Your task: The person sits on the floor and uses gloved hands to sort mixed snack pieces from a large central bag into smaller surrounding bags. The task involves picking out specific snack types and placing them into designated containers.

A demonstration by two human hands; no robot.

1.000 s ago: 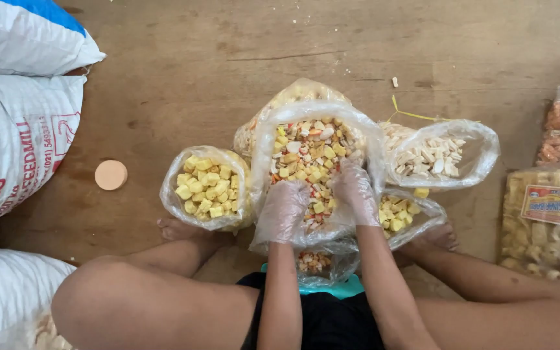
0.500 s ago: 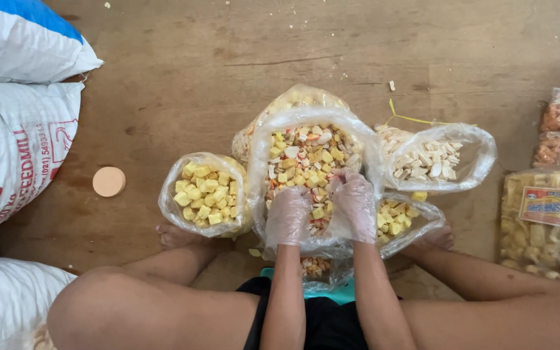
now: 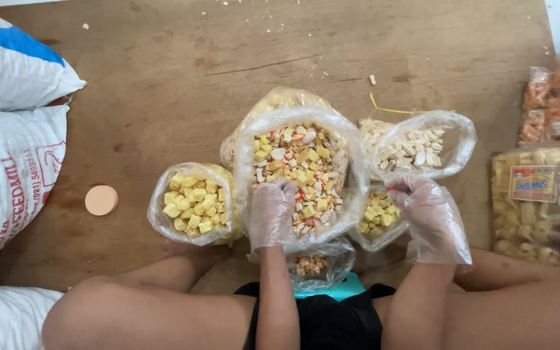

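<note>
gloved left hand (image 3: 272,214) in mixed-snack bag (image 3: 301,170)

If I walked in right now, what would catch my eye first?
Probably the big clear bag of mixed snack pieces at the centre of the wooden floor, with the gloved left hand in its mouth. Around it sit a bag of yellow cubes to its left and a bag of pale pieces on its right, near the right hand.

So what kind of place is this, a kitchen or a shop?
Probably a small snack-packing spot on a wooden floor: open clear bags of mixed snack pieces, big white sacks, sealed labelled packets.
</note>
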